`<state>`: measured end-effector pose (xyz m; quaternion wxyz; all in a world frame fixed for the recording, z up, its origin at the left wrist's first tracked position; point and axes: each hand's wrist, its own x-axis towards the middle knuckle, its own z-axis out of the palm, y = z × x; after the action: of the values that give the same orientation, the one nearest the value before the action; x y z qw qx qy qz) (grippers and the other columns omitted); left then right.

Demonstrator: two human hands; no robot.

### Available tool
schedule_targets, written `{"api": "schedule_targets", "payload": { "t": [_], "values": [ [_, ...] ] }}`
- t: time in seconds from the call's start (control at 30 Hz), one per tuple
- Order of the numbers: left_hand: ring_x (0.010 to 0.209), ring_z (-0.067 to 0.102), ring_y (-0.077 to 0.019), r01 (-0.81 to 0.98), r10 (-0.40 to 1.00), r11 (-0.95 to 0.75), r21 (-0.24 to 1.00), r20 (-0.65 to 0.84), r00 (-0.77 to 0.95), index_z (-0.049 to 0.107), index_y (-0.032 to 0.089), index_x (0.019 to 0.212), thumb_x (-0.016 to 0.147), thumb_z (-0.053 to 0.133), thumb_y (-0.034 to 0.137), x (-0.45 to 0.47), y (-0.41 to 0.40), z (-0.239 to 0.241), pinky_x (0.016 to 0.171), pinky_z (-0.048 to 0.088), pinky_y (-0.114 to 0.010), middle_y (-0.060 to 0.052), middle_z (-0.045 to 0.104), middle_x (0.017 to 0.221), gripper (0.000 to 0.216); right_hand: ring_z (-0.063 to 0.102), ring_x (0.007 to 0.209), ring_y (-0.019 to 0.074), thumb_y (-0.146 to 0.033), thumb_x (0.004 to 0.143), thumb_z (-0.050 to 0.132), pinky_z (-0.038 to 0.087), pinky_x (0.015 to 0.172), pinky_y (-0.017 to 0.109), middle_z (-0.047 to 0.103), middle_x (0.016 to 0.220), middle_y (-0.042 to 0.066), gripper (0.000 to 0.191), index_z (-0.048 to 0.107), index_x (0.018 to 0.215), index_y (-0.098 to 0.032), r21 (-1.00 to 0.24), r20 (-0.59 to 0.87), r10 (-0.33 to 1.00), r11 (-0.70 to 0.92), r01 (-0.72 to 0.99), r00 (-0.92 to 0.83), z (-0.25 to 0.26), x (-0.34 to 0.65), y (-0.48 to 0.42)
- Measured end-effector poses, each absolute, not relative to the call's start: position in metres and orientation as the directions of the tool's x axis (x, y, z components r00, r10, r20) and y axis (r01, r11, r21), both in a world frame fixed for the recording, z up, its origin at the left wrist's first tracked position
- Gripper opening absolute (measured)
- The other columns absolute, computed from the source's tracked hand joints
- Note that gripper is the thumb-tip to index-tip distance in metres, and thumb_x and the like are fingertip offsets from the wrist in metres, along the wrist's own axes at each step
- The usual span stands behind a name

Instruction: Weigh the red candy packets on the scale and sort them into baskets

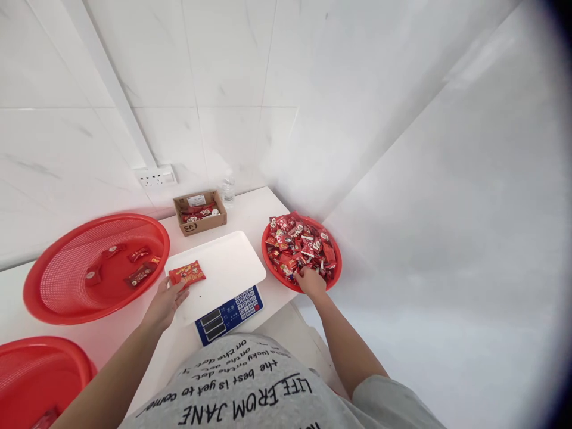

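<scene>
My left hand is closed on the near edge of a flat red candy packet, held at the left side of the scale's white weighing tray. On the right, a round red basket is heaped with small red wrapped candies. My right hand reaches over its near rim, fingers curled down among the wrappers. What those fingertips grip is hidden. The scale's blue keypad panel faces me below the tray.
A large red mesh basket with several packets stands left; another red basket is nearer me. Behind the scale are a cardboard box of red packets and a clear plastic bottle. The white table borders tiled walls.
</scene>
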<state>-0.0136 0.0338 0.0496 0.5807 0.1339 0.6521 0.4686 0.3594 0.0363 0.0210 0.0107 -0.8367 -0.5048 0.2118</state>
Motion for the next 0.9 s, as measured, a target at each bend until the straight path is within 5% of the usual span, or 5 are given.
{"api": "schedule_targets", "payload": {
  "t": [0.17,0.33,0.53,0.7,0.9],
  "values": [
    [0.105,0.053,-0.0156,-0.279,0.760,0.530,0.801,-0.595,-0.262,0.040,0.029,0.123,0.076,0.059,0.016,-0.016,0.029,0.051,0.094,0.041,-0.038,-0.005,0.050,0.124,0.052,0.058,0.075,0.0191,-0.032,0.079,0.045,0.036,0.062,0.026,0.064,0.077,0.005,0.018,0.059,0.074,-0.021,-0.337,-0.303,0.863,-0.494,0.802,0.404,0.023,0.364,0.038],
    [0.088,0.058,-0.0143,-0.129,0.797,0.542,0.831,-0.556,-0.234,0.034,0.026,0.129,0.073,0.061,0.023,-0.019,0.027,0.044,0.082,0.047,-0.034,-0.008,0.048,0.125,0.063,0.052,0.065,0.0165,-0.036,0.074,0.049,0.035,0.061,0.026,0.059,0.066,0.001,0.019,0.053,0.065,-0.020,-0.608,-0.136,0.904,-0.399,0.686,0.405,0.036,0.365,0.036],
    [0.079,0.058,-0.0149,0.106,0.915,0.372,0.922,-0.345,-0.208,0.050,0.019,0.114,0.072,0.056,0.049,0.004,0.023,0.055,0.075,0.048,-0.033,-0.009,0.056,0.111,0.052,0.040,0.052,0.0102,-0.049,0.066,0.060,0.033,0.055,0.024,0.045,0.054,-0.005,0.031,0.048,0.061,-0.020,-0.964,-0.206,0.952,-0.237,0.122,0.227,0.057,0.320,0.033],
    [0.077,0.059,-0.0158,-0.031,0.835,0.496,0.868,-0.467,0.293,0.055,0.016,0.104,0.074,0.051,0.056,0.051,0.007,0.075,0.071,0.048,-0.031,-0.009,0.062,0.096,0.050,0.042,0.053,0.0084,-0.048,0.061,0.067,0.034,0.053,0.022,0.051,0.060,-0.004,0.033,0.051,0.064,-0.019,-0.933,-0.281,0.960,-0.275,-0.231,-0.010,0.059,0.248,0.022],
    [0.078,0.057,-0.0153,-0.052,0.853,0.446,0.894,-0.406,0.329,0.055,0.017,0.099,0.074,0.053,0.054,0.064,0.004,0.085,0.070,0.045,-0.028,-0.006,0.062,0.093,0.044,0.047,0.059,0.0106,-0.055,0.068,0.059,0.037,0.054,0.022,0.053,0.064,-0.002,0.036,0.053,0.070,-0.019,-0.935,-0.292,0.939,-0.321,-0.153,-0.181,0.059,0.209,0.011]
  ]
}}
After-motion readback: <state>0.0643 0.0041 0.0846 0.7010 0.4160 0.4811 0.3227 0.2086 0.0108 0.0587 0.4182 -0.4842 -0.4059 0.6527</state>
